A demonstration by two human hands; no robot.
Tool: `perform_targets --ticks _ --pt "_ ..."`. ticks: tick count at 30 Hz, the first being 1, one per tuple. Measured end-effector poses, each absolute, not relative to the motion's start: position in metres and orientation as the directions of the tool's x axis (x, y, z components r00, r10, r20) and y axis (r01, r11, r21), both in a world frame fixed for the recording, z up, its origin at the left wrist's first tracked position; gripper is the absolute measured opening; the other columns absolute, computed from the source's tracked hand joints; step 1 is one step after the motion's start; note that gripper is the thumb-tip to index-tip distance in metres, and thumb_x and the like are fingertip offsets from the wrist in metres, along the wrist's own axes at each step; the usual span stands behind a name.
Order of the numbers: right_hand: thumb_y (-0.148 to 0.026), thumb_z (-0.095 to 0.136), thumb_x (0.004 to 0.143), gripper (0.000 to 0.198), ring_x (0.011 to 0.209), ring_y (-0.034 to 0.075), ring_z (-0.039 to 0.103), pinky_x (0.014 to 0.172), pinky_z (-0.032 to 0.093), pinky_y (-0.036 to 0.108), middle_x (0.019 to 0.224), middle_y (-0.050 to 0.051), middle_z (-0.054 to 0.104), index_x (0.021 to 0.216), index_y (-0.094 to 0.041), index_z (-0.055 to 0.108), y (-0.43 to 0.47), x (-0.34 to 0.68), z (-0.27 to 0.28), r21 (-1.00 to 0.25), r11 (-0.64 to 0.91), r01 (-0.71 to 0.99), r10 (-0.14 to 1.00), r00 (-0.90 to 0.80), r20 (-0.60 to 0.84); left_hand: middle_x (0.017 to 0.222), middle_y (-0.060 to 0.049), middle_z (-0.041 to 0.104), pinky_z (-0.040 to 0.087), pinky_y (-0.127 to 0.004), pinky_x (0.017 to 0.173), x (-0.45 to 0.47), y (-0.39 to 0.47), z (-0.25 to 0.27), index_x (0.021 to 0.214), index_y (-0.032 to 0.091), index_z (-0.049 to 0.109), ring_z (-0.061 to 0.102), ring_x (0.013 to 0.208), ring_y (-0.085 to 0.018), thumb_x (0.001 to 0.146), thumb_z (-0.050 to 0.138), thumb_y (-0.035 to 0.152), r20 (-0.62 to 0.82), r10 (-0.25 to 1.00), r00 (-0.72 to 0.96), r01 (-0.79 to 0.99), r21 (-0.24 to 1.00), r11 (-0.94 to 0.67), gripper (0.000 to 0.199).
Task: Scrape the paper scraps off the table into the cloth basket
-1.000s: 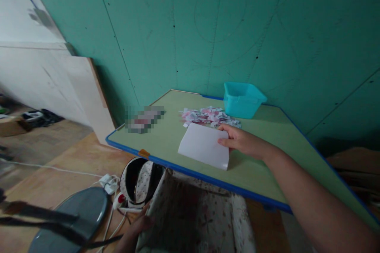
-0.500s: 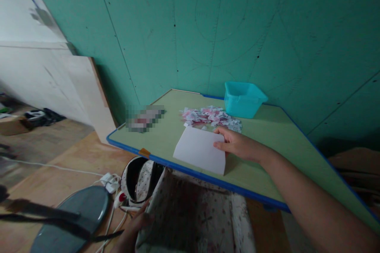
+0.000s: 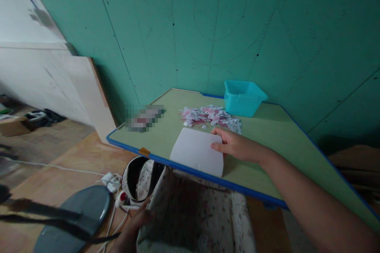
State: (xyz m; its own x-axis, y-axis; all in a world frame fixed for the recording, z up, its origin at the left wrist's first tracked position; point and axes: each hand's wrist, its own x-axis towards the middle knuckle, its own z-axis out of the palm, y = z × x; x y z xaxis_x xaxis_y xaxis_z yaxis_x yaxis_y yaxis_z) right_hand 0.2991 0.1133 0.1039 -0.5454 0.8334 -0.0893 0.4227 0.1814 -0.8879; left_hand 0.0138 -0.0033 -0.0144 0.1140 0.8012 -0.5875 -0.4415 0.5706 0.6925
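My right hand [image 3: 228,142] pinches the right edge of a white piece of paper or card [image 3: 196,152], thumb on top. The paper lies over the front part of the pale green table [image 3: 255,170], its lower edge by the blue rim. Just behind it is a heap of small torn paper scraps [image 3: 208,115], white and pink. Below the table edge, my left hand [image 3: 135,223] grips the left side of an open box [image 3: 190,213] lined with flower-patterned fabric; its fingers are partly hidden in shadow. The box interior is dark.
A turquoise plastic bin [image 3: 243,99] stands at the back of the table, near the green wall [image 3: 184,19]. A pixelated item [image 3: 145,118] lies at the left. Below are a patterned round bag [image 3: 139,178], a power strip [image 3: 111,182] with cables and a grey stool [image 3: 74,217].
My right hand has drawn the white paper slightly left and toward the table's front edge. My left hand stays at the fabric-lined box.
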Motion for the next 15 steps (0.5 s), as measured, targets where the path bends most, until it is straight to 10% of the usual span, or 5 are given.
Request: perform_targets --ticks 6,15 --pt "-0.036 0.049 0.076 0.023 0.065 0.012 0.053 0.052 0.040 0.022 0.077 0.001 0.055 0.091 -0.019 0.042 0.112 0.298 0.107 -0.906 0.160 0.391 0.825 -0.557 -0.095 0.050 0.003 0.065 0.048 -0.029 0.052 0.022 -0.008 -0.011 0.094 0.023 0.060 0.064 0.056 -0.021 0.061 0.060 0.017 -0.610 0.785 0.114 -0.472 0.662 0.582 0.033" --pt "-0.034 0.050 0.076 0.023 0.063 0.011 0.053 0.053 0.040 0.021 0.076 0.000 0.054 0.092 -0.019 0.041 0.109 0.297 0.111 -0.930 0.122 0.346 0.799 -0.590 -0.114 0.048 0.005 0.064 0.046 -0.025 0.046 0.011 -0.004 -0.038 0.084 0.023 0.064 0.061 0.050 -0.019 0.052 0.066 0.017 -0.623 0.782 -0.008 -0.471 0.692 0.547 0.033"
